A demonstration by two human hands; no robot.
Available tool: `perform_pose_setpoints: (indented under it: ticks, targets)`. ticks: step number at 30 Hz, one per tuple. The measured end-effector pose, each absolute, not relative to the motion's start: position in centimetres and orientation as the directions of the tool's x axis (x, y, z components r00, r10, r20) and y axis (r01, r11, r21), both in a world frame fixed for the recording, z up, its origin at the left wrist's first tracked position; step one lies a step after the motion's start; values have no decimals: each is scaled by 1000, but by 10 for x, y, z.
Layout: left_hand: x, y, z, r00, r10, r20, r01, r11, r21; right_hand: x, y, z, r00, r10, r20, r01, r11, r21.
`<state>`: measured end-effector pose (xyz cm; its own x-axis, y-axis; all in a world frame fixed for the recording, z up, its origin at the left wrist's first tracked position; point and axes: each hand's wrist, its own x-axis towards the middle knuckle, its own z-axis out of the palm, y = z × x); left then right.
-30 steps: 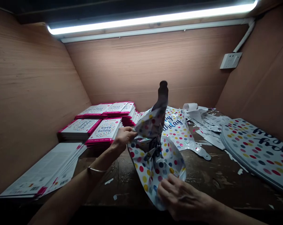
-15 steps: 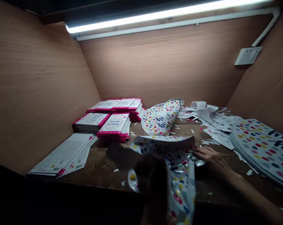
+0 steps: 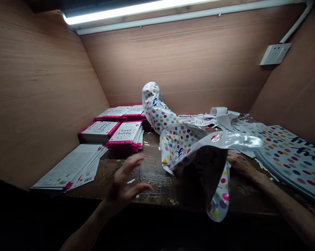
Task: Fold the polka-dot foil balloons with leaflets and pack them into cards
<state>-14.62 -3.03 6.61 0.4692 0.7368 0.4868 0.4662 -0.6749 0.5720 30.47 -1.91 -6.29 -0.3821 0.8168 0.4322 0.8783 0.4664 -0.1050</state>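
A crumpled, flat foil balloon (image 3: 183, 143) with coloured dots and dark lettering curls up off the table in front of me, one flap hanging over the front edge. My right hand (image 3: 242, 166) is at its right side, fingers bent against the foil, the fingertips partly hidden by it. To the left of the balloon, my left hand (image 3: 126, 183) hovers over the table, fingers apart and holding nothing. Behind, another dotted foil sheet (image 3: 160, 113) stands curled upward, overlapped by the nearer one.
Several stacks of "happy birthday" packets (image 3: 124, 132) stand at the left, with fanned white cards (image 3: 71, 164) nearer me. Paper strips (image 3: 222, 118) lie at the back right. A pile of flat dotted foil balloons (image 3: 290, 160) is at the right. Wooden panels (image 3: 173, 66) enclose the table.
My left hand, dark and blurred over the foil before, has moved left and is off it. The near balloon has swung up and right; the rear one has curled up leftward.
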Motion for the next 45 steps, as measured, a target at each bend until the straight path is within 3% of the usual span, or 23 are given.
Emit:
perform_pose_setpoints:
  ticks: [4,8,15,19,24,28,30,34,38,42,45]
  targets:
    - [-108,3,51,705,414,576,386,-905,179,304,-14,-63,-413,841,349,888,457,-51]
    - [-81,7,20,658,290,695,393,-920,11,304,-27,-59,-405,812,420,906,418,65]
    - [-90,12,3,719,177,672,263,-965,-27,267,-93,-35,-512,664,545,842,514,165]
    - [-86,17,1,829,228,510,283,-959,-30,248,-102,-40,-595,618,513,776,609,166]
    - [-94,31,-17,866,442,235,444,-895,43,285,-101,-58,-463,725,509,821,568,-61]
    - [-112,46,-28,838,520,169,522,-852,33,332,-118,-66,-215,904,369,857,356,-373]
    - [-118,51,-28,852,488,192,499,-866,-14,349,-126,-70,-181,936,302,851,302,-429]
    - [-123,48,-16,925,216,312,268,-954,-134,361,-132,-72,-203,928,311,915,293,-276]
    - [-117,28,-4,963,21,270,78,-977,-200,341,-143,-54,-270,866,421,936,338,-96]
    - [-109,7,0,978,3,206,48,-976,-213,316,-166,-43,-304,841,449,901,407,-153]
    - [-110,4,0,982,49,184,66,-994,-92,318,-179,-53,-293,882,371,901,384,-203]
